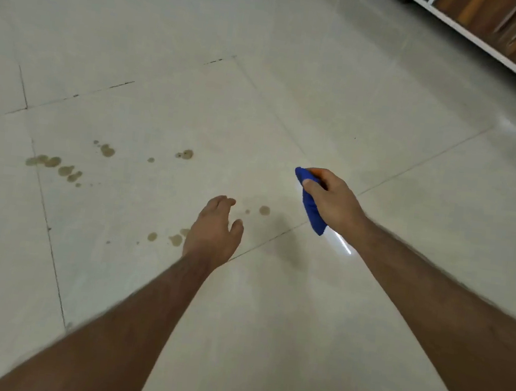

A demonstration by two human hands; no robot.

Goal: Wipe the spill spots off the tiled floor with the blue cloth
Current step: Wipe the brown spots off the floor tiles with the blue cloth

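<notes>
The right hand point(333, 200) grips the blue cloth point(310, 201) at frame centre-right, the left hand point(214, 232) hangs relaxed over brown spill spots point(60, 168) on the tiled floor point(293, 103).

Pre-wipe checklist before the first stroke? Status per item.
1. Blue cloth in hand: ok, the right hand grips it, bunched.
2. Cloth on the floor: not ok, it looks held above the tiled floor.
3. Spill spots located: ok, brown spots lie in clusters, the row at far left, the pair further up, the one nearest the cloth.
4. Left hand out of the wipe path: not ok, it hovers open over the near spots.
5. Spots wet or dried: cannot tell.
6. Cabinet base out of the way: ok, it is well beyond the spots.
</notes>
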